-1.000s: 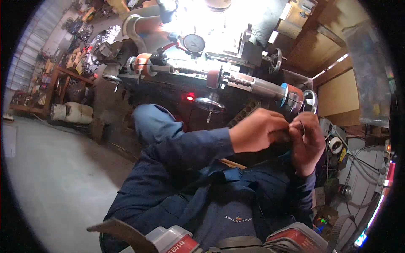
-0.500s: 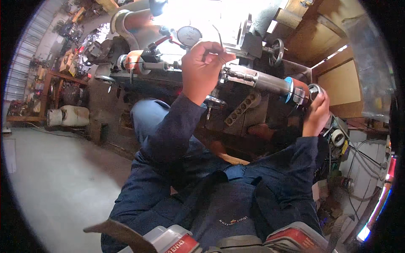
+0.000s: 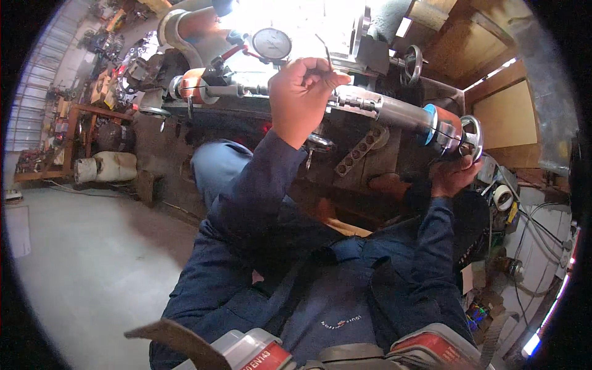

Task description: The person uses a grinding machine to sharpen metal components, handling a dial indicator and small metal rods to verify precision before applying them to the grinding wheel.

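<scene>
My left hand is raised over the middle of a lathe-like machine, its fingers closed in a pinch on a thin bent metal rod. Low on the right, my right hand grips the lower rim of a silver handwheel at the machine's end. Between the hands runs a grey metal sleeve, joined to an orange housing with a blue ring. A round dial gauge stands just beyond my left hand. What lies behind that hand is hidden.
Another orange housing sits at the machine's left end. A second handwheel is at the back right. Below the machine lies a power strip. Cluttered shelves and a pale canister stand left; cables hang right.
My right hand has moved down from the side of the handwheel to its lower rim, baring more of the wheel. My left hand still holds the rod, slightly shifted right.
</scene>
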`<action>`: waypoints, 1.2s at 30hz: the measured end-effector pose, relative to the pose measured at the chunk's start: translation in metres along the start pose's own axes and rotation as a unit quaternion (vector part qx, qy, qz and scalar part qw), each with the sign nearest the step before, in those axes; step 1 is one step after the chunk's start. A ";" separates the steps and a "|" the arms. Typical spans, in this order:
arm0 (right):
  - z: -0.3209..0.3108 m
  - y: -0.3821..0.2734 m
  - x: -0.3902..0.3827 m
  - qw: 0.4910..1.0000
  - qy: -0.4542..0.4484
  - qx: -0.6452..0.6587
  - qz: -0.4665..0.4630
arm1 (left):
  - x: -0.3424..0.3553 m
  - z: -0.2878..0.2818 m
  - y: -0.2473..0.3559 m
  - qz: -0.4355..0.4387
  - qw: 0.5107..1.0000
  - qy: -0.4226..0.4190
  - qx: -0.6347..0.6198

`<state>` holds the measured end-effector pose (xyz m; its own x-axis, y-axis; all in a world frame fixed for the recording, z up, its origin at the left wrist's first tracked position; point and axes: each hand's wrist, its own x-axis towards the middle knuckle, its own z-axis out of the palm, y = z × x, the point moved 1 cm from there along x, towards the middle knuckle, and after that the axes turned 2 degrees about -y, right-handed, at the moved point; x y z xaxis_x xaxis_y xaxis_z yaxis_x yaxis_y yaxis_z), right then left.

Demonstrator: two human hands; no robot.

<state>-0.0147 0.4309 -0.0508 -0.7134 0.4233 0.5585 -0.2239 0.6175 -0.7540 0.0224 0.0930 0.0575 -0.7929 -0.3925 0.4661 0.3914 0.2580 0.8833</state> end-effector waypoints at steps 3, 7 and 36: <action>0.000 0.007 0.002 1.000 0.004 0.005 -0.014 | 0.001 -0.003 0.000 0.029 0.997 -0.009 0.065; 0.003 0.015 0.001 0.999 0.006 0.041 -0.016 | 0.004 -0.004 0.007 0.065 0.994 -0.027 0.088; -0.022 -0.061 0.043 0.965 -0.115 -0.205 -0.119 | 0.006 0.004 -0.010 0.069 0.997 0.016 -0.038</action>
<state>-0.0169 0.4259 0.0267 -0.8133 0.1086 0.5717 -0.1508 0.9095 -0.3874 0.0120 0.0916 0.0517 -0.7141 -0.3866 0.5836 0.5311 0.2439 0.8115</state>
